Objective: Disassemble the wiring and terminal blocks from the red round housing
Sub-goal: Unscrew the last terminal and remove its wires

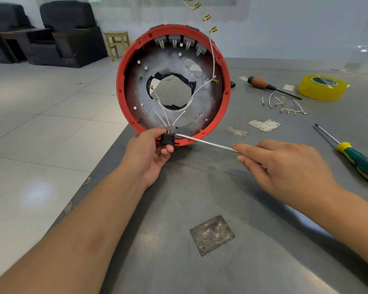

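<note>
Nearest us, our left hand (149, 148) pinches the black terminal block (167, 139) at the lower rim of the red round housing (225, 98), its grip clamped on the block, while our right hand (285, 164) has its grip closed round the shaft of a screwdriver (204, 141) whose tip touches the block's right side. The housing stands on edge at the tabletop (221, 187) corner, open face toward us. We judge the job roughly midway: a small heap of freed wires (285, 105) already lies on the tabletop to the right, yet three white wires (180, 117) run from the block's brass pins to ring lugs inside the shell, and one long lead with spade connectors (206, 18) trails up past the top rim. Inside the housing, farther back, four grey terminal blocks (180, 43) sit seated along the upper wall, so those remain to be taken out. Beyond, a green-handled screwdriver (357, 160), a wooden-handled screwdriver (263, 84) and a yellow tape roll (322, 87) lie unused.
</note>
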The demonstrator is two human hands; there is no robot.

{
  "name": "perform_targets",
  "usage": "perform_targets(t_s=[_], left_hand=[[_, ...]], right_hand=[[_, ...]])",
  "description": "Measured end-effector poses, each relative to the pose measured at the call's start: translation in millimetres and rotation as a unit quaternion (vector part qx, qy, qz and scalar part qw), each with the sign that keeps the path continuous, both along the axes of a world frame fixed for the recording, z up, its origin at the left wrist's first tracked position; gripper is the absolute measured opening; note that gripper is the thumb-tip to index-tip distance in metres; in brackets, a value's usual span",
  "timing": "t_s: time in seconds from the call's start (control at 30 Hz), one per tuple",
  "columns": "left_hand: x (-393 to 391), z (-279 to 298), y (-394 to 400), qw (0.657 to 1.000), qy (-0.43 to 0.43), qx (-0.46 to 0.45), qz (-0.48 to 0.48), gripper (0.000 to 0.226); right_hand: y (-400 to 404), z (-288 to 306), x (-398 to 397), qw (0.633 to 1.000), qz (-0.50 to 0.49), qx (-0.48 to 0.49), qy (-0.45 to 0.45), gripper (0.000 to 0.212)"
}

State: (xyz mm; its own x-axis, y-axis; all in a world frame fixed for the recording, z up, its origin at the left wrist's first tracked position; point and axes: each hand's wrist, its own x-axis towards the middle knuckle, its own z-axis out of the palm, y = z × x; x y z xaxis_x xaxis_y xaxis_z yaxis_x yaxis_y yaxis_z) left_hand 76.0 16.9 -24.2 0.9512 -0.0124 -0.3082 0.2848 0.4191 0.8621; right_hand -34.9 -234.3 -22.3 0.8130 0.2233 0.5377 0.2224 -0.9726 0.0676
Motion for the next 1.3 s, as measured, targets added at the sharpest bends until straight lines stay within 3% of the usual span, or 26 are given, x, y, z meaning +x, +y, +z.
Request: perform_targets(t_s=[0.47,0.6,0.83,1.17,1.3], left_hand=[[-1.0,-2.1,-4.2,1.000,-0.004,-0.021,0.019,0.004],[-1.0,-3.0,-5.1,1.000,-0.015,-0.010,0.018,0.016],[-1.6,-2.5,-2.5,1.000,-0.015,-0.020,0.006,0.011],[-0.2,-4.1,-0.1,0.999,-0.027,-0.029,0.000,0.022],[0.3,-4.7,0.6,0.999,-0.025,-0.031,0.007,0.025]], right_hand=[[18.9,-7.1,-7.2,0.997,-0.018,0.056,0.042,0.041],[16.6,-9.0,-7.7,0.996,-0.023,0.061,0.063,0.044],[8.8,-8.6,-5.2,0.996,-0.009,0.077,0.036,0.040],[-38.9,-5.1,11.8,0.991,0.055,0.114,0.036,0.036],[-53.0,-8.4,12.5,0.988,0.084,0.129,-0.004,0.032]])
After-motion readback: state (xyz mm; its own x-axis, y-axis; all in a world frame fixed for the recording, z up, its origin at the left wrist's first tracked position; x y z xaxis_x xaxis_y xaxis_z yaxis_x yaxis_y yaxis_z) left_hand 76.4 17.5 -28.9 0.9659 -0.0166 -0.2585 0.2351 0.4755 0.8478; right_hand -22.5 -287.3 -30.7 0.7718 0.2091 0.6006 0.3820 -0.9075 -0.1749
